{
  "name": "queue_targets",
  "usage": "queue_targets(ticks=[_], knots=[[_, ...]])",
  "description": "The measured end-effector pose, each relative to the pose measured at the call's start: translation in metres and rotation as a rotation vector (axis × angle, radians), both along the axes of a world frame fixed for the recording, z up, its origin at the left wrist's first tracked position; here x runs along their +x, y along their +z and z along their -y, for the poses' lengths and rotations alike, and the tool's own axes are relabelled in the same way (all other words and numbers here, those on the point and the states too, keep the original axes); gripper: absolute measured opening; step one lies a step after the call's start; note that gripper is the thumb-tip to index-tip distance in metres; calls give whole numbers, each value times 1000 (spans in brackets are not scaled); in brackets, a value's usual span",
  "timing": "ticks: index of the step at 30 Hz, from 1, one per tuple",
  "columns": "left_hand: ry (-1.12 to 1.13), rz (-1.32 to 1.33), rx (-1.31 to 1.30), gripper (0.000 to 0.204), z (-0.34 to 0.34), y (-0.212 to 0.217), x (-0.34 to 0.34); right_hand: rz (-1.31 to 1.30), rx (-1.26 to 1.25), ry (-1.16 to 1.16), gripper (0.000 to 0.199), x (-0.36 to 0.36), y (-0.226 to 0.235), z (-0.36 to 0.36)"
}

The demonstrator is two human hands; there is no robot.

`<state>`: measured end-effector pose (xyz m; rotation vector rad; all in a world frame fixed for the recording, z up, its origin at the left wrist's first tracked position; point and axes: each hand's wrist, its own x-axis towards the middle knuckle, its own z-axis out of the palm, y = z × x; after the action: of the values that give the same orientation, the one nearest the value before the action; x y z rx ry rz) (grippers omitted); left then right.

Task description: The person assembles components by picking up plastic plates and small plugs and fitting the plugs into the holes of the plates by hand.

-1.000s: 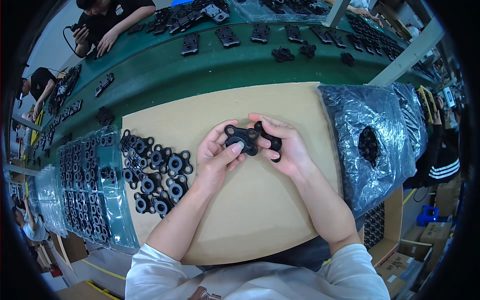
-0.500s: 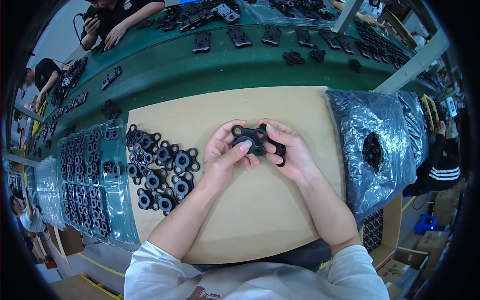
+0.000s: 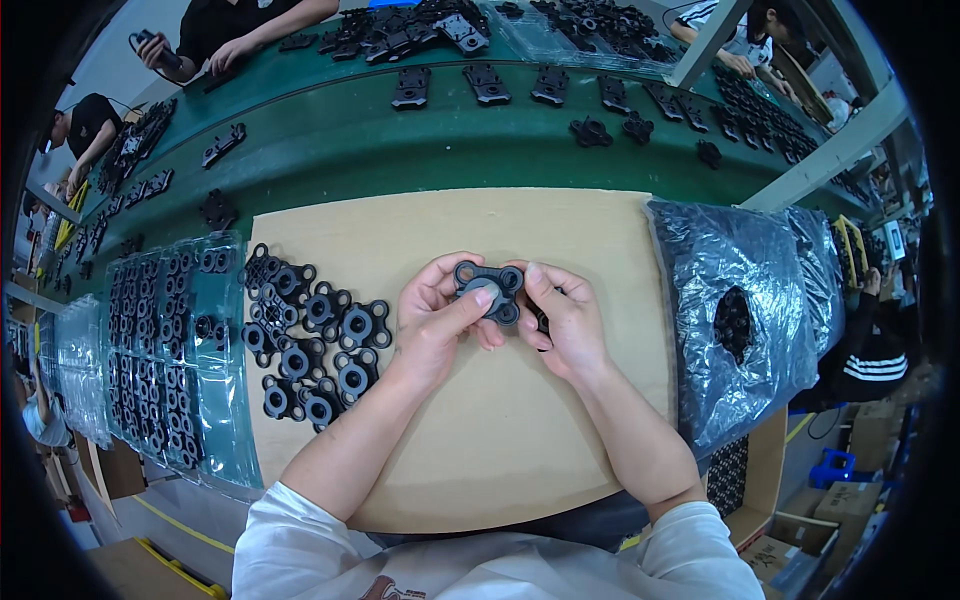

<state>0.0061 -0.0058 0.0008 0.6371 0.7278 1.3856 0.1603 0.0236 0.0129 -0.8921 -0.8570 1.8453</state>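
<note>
Black bracket (image 3: 488, 288) held up over the middle of the board (image 3: 560, 230), between both hands. Left hand (image 3: 438, 322) pinching its left side, thumb pressed flat on the grey centre disc (image 3: 484, 294) — likely seating it. Right hand (image 3: 562, 318) clamped on the right edge, fingers curled behind, probably bracing against that push. Lugs left exposed, so only the rim is gripped. Loose brackets (image 3: 310, 340) heaped just left of the left hand, within easy reach. Plastic trays (image 3: 165, 350) further left; black bag (image 3: 740, 320) right of the board.
</note>
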Motion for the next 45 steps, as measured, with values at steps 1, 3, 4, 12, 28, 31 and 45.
queue_targets(ticks=[1,3,4,12,28,31,45], knots=[[12,-40,-6,35,0,0,1,66,56,-15,19,-2,1,1],[36,-119,-17,35,0,1,3,197,166,-44,19,-5,2,2],[35,-119,-18,35,0,2,3,197,165,-44,19,-3,1,1],[45,-149,-21,36,4,8,5,235,240,-15,19,3,1,1],[-4,-86,-11,37,3,5,1,53,167,-115,13,1,-1,4],[-13,-37,-29,40,2,5,2,39,96,-107,12,2,5,3],[4,-114,31,45,3,2,-1,-258,-212,28,18,13,9,-17]])
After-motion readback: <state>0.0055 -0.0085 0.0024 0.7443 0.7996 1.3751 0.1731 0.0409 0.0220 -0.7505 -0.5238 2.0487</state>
